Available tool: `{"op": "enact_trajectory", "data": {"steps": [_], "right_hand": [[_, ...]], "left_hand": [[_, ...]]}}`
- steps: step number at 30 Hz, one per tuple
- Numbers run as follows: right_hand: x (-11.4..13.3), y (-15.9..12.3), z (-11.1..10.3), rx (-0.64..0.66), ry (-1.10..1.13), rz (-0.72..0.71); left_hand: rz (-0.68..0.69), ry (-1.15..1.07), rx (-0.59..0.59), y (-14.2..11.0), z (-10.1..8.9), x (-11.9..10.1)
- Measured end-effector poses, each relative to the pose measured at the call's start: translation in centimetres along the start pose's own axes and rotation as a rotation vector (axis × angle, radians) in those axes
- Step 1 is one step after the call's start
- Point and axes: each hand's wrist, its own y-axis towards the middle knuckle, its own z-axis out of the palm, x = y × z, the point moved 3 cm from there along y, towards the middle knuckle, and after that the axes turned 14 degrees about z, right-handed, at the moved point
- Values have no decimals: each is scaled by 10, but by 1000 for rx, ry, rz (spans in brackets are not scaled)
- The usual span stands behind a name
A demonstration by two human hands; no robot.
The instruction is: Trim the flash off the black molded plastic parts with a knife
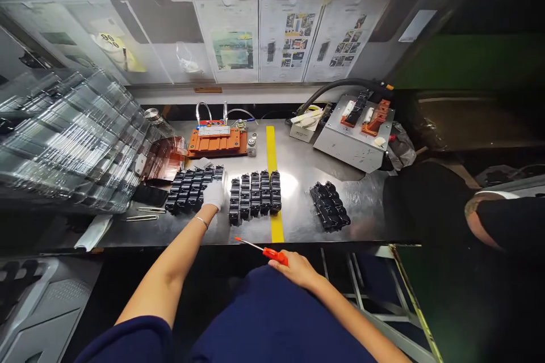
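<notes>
My left hand (213, 194), in a white glove, is closed over the rightmost black ribbed plastic strip of the left group (187, 190); the fingertips are partly hidden. Just right of it, several more black ribbed strips (255, 195) stand side by side on the metal table. My bare right hand (299, 268) is wrapped around the red handle of a screwdriver (272, 255). Its shaft points left, with an orange-red tip in front of the table's front edge. A third cluster of black ribbed parts (330, 206) lies farther right.
An orange fixture (217, 140) stands at the back of the metal table (298, 227). Stacked clear plastic trays (72, 142) rise on the left. A sloped metal stand (355, 139) and a small white box (304, 127) are at back right. Another person's arm (485, 218) shows far right.
</notes>
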Motion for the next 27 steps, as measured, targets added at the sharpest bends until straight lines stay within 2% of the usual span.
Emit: {"op": "enact_trajectory", "data": {"steps": [3,6,9,12,14,16,19,23,27], "right_hand": [[12,-3,5,10,-59,-6],[23,-5,14,27,-93,-13],[35,-4,27,56,-118,-52],[52,-1,41,54,-114,-108],[69,-1,52,82,-127,-164],[89,-5,66,177,-208,-248],[122,-14,87,297,-344,-341],[164,-24,105,197,-349,-363],[191,-33,122,254,-390,-401]], "left_hand": [[-87,-77,-40,-34,18,3],[-209,-193,-79,-77,40,19],[-327,-386,-80,-126,58,51],[-382,-658,-34,-182,69,91],[-415,-837,-4,-223,71,121],[-466,-977,1,-263,68,150],[-527,-1110,-21,-309,61,189],[-525,-1201,-23,-336,50,221],[-452,-1169,-130,-350,43,243]]}}
